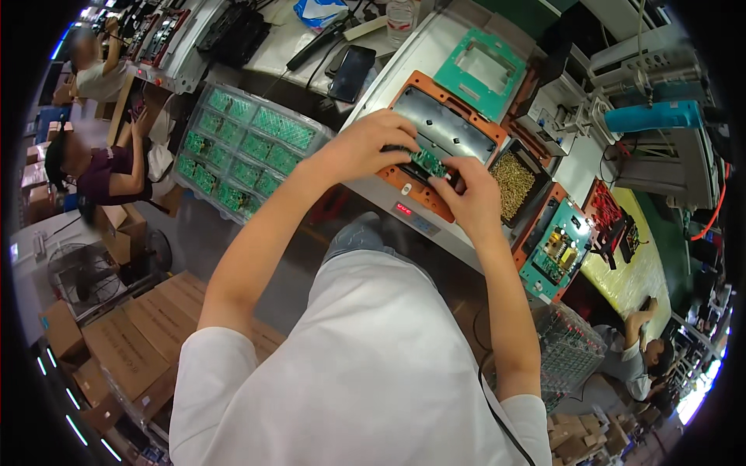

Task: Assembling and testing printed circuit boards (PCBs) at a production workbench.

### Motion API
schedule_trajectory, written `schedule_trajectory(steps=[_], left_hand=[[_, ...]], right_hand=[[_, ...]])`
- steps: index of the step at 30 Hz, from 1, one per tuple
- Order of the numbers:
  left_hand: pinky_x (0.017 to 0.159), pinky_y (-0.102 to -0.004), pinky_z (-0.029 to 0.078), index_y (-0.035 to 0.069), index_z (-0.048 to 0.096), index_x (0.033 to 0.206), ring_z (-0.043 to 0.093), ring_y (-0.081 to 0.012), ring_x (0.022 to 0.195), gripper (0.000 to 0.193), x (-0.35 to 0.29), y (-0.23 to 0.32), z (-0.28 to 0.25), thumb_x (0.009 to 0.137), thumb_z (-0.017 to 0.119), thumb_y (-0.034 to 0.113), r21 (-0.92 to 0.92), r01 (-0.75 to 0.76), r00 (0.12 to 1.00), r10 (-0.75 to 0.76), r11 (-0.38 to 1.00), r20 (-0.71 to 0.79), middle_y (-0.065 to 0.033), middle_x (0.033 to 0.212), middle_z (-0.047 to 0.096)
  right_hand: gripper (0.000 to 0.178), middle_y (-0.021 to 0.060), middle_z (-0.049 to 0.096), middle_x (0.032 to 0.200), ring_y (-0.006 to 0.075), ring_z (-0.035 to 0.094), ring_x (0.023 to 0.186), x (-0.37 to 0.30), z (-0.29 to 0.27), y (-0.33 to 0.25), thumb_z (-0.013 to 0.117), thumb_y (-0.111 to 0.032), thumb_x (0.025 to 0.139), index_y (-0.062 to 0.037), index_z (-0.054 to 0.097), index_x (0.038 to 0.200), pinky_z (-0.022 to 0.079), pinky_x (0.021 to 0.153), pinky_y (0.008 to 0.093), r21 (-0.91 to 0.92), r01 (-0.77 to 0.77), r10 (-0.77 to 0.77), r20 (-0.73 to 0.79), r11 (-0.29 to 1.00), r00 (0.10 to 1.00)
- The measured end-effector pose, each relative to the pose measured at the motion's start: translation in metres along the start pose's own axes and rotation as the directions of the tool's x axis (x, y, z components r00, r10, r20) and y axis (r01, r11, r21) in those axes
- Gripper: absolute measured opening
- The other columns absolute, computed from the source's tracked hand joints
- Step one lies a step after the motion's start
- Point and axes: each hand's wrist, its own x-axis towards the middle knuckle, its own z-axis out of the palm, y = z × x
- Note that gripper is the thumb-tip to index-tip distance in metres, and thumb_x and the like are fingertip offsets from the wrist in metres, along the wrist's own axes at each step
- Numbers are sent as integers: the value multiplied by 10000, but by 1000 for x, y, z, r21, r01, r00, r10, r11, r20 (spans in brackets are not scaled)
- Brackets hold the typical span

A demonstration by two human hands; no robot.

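Between my two hands is a small green circuit board (428, 161) with dark parts along it. My left hand (373, 146) grips its left end, fingers bent around a black piece there. At its right end my right hand (471, 194) pinches the board with thumb and fingers. The board is over the near part of an orange fixture (486, 126) with a dark, shiny plate (443, 118) inside. Whether the board touches the fixture cannot be made out. My fingers partly hide the board's ends.
Right of the fixture sit a bin of brass-coloured screws (511, 185) and a green fixture holding a board (558, 247). A green frame (482, 68) lies behind. Clear trays of circuit boards (247, 147) stand left, near a phone (352, 74). A blue power tool (653, 116) hangs right.
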Motion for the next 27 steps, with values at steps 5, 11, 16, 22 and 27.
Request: schedule_trajectory(steps=[5, 11, 16, 22, 27], left_hand=[[930, -383, 475, 50, 714, 979, 584, -270, 1068, 219, -13, 4, 8, 766, 749, 86, 77, -74, 997, 76, 994, -32, -63, 1097, 655], [907, -391, 480, 40, 706, 972, 604, -291, 1045, 190, -16, 10, 14, 785, 727, 64, 109, -40, 985, 58, 993, -165, -85, 1118, 656], [945, -393, 486, 34, 702, 999, 607, -299, 1104, 193, -22, 15, 12, 807, 714, 24, 102, 12, 992, 1, 995, -128, -105, 1213, 644], [961, -393, 475, 44, 697, 1021, 605, -299, 1115, 220, -20, 18, 19, 803, 718, 18, 71, 85, 962, -63, 994, -266, -103, 1232, 638], [973, -401, 465, 35, 692, 1029, 593, -310, 1138, 230, -17, 11, 14, 802, 710, 5, 123, 27, 975, 0, 992, -220, -102, 1250, 629]], right_hand=[[296, 53, 643, 932, 213, 653, 765, -7, 0, -2, 807, -169, 764, -62, 660, 998, 528, 630, 319, -219, 241, -258, -52, 946, 965], [289, 39, 646, 927, 217, 659, 782, 0, -5, -4, 801, -183, 767, -68, 656, 989, 538, 640, 318, -359, 230, -285, -107, 905, 953], [271, 31, 646, 919, 211, 661, 779, -4, -3, -2, 802, -191, 765, -78, 658, 965, 539, 639, 319, -308, 250, -278, -52, 918, 959], [254, 32, 639, 918, 214, 659, 788, 1, 1, -2, 792, -207, 777, -85, 654, 953, 535, 638, 332, -344, 193, -247, -120, 919, 961], [253, 27, 638, 926, 222, 650, 831, 4, -4, 0, 784, -225, 780, -94, 655, 954, 537, 646, 335, -356, 225, -263, -62, 907, 963]])
